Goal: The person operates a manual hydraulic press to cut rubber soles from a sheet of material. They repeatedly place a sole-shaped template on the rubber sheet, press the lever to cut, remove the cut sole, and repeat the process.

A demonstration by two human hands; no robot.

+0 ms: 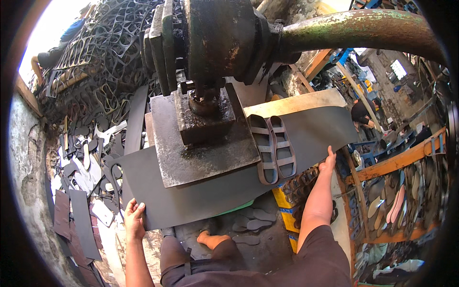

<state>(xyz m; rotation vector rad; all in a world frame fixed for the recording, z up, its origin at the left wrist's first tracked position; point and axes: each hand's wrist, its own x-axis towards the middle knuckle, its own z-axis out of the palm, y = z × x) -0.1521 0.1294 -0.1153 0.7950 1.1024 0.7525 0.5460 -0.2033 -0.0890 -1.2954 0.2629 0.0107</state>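
Scrap rubber offcuts [103, 57] heap against the wall on my left, sole shapes punched out of them. My left hand [134, 216] pinches the near corner of the dark rubber sheet [191, 198], keeping it flat under the press head [203, 138]. A twin-sole cutting die [272, 148] lies on the sheet, right of the head. My right hand [328, 161] closes on the sheet's far edge, steadying that end.
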